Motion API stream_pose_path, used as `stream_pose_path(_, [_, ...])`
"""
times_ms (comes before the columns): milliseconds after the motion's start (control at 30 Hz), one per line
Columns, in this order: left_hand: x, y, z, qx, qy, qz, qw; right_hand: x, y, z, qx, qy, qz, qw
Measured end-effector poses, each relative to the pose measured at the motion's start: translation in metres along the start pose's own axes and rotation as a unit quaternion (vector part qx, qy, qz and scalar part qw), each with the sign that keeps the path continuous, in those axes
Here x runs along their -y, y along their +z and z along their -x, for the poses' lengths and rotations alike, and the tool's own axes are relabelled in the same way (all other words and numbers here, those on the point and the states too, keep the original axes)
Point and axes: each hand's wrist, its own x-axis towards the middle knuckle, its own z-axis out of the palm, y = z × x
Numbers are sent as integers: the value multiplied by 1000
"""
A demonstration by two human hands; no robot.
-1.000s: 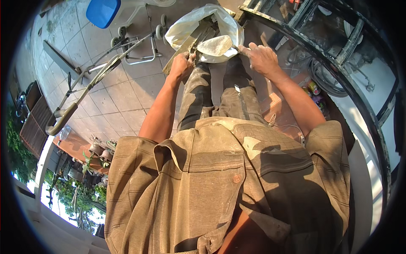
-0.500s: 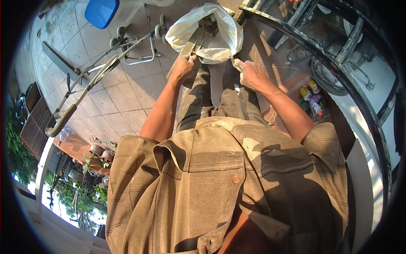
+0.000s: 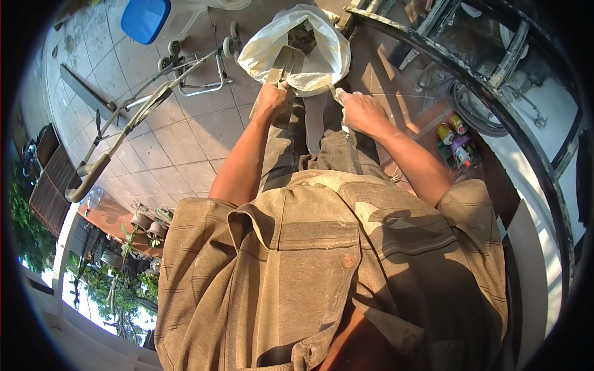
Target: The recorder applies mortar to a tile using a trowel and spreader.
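Observation:
A white plastic sack (image 3: 253,55) stands open at my feet, with dark grey material inside. My left hand (image 3: 271,99) is closed on a flat, dirt-coated board (image 3: 283,62) that slants into the sack's left side. My right hand (image 3: 357,110) is closed beside the sack's right rim on something narrow and pale that I cannot make out; it reaches toward a pale, dirty flap or blade along the near rim, unclear which. My trousered legs are just below the sack.
A metal walker-like frame (image 3: 167,89) with wheels and a blue seat (image 3: 144,18) stand left. A black, paint-spattered ladder-like frame (image 3: 461,71) spans the right, above coiled hose (image 3: 470,114) and colourful containers (image 3: 461,148). Pots (image 3: 154,229) sit behind at lower left.
A pale oval piece that was raised in the sack's mouth is now down at the near rim. My right hand has moved lower and inward, its fingers more curled; my left hand moved slightly.

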Motion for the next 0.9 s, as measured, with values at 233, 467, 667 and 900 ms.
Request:
stream_pose_path(233, [78, 9, -37, -96, 101, -95, 986, -14, 10, -16, 63, 19, -121, 990])
stream_pose_path(467, [16, 11, -8, -14, 24, -57, 998, -19, 12, 10, 9, 11, -10, 1000])
stream_pose_path(667, [-14, 16, 25, 26, 3, 142, 990, -4, 15, 0, -59, 39, -72, 995])
stream_pose_path(900, [-21, 12, 35, 31, -14, 192, 981, -4, 28, -14, -56, 41, -18, 997])
